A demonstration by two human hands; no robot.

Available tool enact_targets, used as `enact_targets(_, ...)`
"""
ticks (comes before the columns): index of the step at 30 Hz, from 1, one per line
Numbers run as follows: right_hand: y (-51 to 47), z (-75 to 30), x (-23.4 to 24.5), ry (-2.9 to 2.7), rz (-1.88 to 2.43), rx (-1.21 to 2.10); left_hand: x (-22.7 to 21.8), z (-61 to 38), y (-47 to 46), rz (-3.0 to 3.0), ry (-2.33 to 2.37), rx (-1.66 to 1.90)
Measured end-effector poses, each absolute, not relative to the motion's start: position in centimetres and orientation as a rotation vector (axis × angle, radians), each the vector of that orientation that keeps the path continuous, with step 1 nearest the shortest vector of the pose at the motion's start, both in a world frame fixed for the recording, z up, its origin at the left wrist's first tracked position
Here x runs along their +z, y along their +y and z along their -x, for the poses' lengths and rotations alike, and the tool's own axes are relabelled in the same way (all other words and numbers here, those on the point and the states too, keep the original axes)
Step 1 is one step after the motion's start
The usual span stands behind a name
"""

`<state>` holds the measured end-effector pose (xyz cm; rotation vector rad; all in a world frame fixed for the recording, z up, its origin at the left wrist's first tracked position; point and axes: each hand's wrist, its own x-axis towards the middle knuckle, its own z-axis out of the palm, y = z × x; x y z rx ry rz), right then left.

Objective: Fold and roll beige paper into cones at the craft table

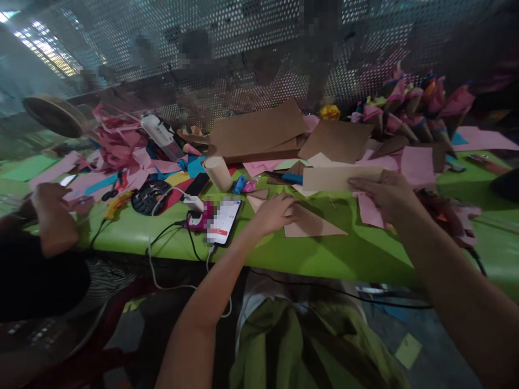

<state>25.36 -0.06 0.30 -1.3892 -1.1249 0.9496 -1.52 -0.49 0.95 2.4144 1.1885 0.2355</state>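
Observation:
My left hand (272, 212) rests, fingers curled, on the left corner of a brown paper triangle (314, 224) lying on the green table (348, 254). My right hand (385, 192) pinches the right end of a tan rectangular sheet of paper (338, 177), held just above the table behind the triangle. A pink paper piece (370, 209) lies under my right hand.
A phone (224, 220) on a cable lies left of my left hand, beside a paper roll (218, 173) and a glue gun (118, 202). Brown card sheets (259, 132) and paper cones (409, 111) sit behind. Another person's hand (51, 205) works at far left.

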Motion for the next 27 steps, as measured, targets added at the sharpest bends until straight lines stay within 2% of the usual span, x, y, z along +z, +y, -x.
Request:
enact_targets(2, 0.6, -25.5, 0.5, -1.147, 1.475, 0.781, 1.2, 1.0, -0.5, -2.534, 1.181, 0.107)
enact_targets(4, 0.9, -25.3, 1.1, -1.293, 1.642, 0.462, 1.6, 0.4, -0.4, -2.604, 1.17, 0.002)
enact_targets(6, 0.8, -24.9, 1.6, -1.461, 1.782, 0.109, 2.1, -0.1, -0.2, -2.634, 1.165, -0.042)
enact_targets(8, 0.4, -24.5, 2.1, -1.586, 1.774, -0.049, 2.5, -0.4, 0.1, -2.622, 1.176, -0.021)
enact_targets(10, -0.1, -24.1, 2.5, -1.698, 1.644, 0.038, 2.8, -0.4, 0.5, -2.552, 1.188, 0.068)
enact_targets(15, -0.1, -23.2, 3.4, -1.845, 1.376, 0.611, 3.8, -0.2, 1.8, -2.275, 1.222, 0.471)
enact_targets(19, 1.2, -22.8, 3.5, -1.894, 1.315, 0.674, 5.0, -0.9, 2.5, -2.239, 1.206, 0.689)
enact_targets(24, 1.9, -23.1, 2.0, -1.442, 1.317, 0.849, 4.7, -1.9, 3.3, -1.926, 1.444, 1.439)
enact_targets(27, 1.8, -23.3, 1.1, -1.195, 1.263, 0.961, 3.3, -2.3, 3.6, -1.489, 1.169, 1.545)
